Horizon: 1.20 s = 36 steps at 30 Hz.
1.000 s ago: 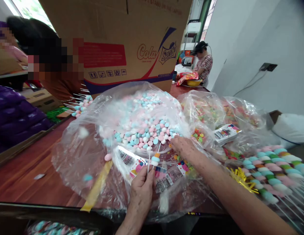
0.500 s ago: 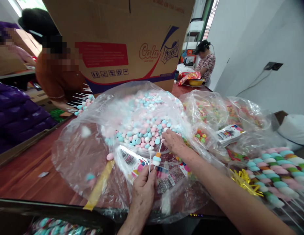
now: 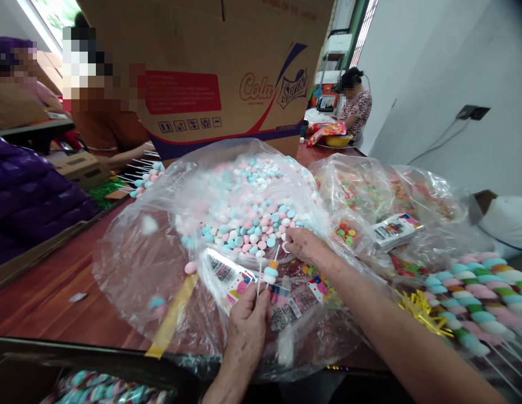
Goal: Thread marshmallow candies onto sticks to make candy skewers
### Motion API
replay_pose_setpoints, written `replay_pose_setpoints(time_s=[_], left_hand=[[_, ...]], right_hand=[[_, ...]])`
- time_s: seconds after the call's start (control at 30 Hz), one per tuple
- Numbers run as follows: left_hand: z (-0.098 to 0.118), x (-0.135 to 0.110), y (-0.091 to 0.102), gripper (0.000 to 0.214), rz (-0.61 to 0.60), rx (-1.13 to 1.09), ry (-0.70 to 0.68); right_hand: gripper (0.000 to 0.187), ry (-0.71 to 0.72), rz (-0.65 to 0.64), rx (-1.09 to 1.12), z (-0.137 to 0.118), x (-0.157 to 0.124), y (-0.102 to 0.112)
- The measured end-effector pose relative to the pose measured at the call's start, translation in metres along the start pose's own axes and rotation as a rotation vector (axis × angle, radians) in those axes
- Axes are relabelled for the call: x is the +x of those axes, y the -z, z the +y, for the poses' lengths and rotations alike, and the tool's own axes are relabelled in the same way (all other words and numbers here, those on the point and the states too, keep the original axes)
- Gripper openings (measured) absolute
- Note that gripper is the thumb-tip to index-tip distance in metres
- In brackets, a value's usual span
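Note:
My left hand (image 3: 249, 320) is closed around two white sticks, low in front of the bag. One stick (image 3: 259, 272) is bare. The other is a candy skewer (image 3: 269, 273) with white and pale blue marshmallows and an orange piece on top; its tip sticks out above. Just beyond that tip, my right hand (image 3: 305, 244) has its fingers curled at the edge of the marshmallow pile (image 3: 252, 230). A pale pink marshmallow (image 3: 286, 247) shows at its fingertips. The pile lies in a large open clear plastic bag (image 3: 130, 269).
Behind the bag stands a tall cardboard carton (image 3: 193, 50). Finished marshmallow skewers (image 3: 479, 297) lie at the right, near bags of gummy candy (image 3: 357, 185) and a stack of printed labels (image 3: 397, 230). A loose pink marshmallow (image 3: 190, 267) sits left. Several people are around the tables.
My right hand has shifted slightly right, away from the skewer's tip, with a marshmallow at its fingers. My left hand keeps its hold. The person behind the carton has moved.

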State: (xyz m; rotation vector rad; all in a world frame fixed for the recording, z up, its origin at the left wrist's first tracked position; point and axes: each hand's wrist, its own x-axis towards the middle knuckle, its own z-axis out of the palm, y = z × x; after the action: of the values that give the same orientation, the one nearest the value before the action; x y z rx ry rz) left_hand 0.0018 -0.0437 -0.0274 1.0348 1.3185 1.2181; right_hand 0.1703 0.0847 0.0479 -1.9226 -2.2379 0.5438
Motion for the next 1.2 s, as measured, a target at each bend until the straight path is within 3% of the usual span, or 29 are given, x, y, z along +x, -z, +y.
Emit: replay_pose_setpoints(time_s=[0.23,0.47,0.63,0.87,1.2], left_hand=[[0.001,0.000,0.001,0.031,-0.010,0.022,0.001],[0.010,-0.003,0.002,0.034,-0.026,0.083,0.001],[0.010,-0.003,0.001,0.033,-0.036,0.104,-0.027],[0.008,-0.003,0.001,0.034,-0.056,0.139,-0.031],[0.006,-0.002,-0.001,0.031,-0.047,0.140,-0.043]], right_hand=[[0.025,0.014,0.012,0.130,0.005,-0.006,-0.014],[0.005,0.051,0.037,0.492,0.021,-0.013,-0.024],[0.022,0.048,0.058,0.799,0.022,-0.025,-0.019],[0.037,0.066,-0.020,1.293,0.019,-0.033,-0.017],[0.036,0.120,-0.015,1.348,0.013,-0.036,-0.015]])
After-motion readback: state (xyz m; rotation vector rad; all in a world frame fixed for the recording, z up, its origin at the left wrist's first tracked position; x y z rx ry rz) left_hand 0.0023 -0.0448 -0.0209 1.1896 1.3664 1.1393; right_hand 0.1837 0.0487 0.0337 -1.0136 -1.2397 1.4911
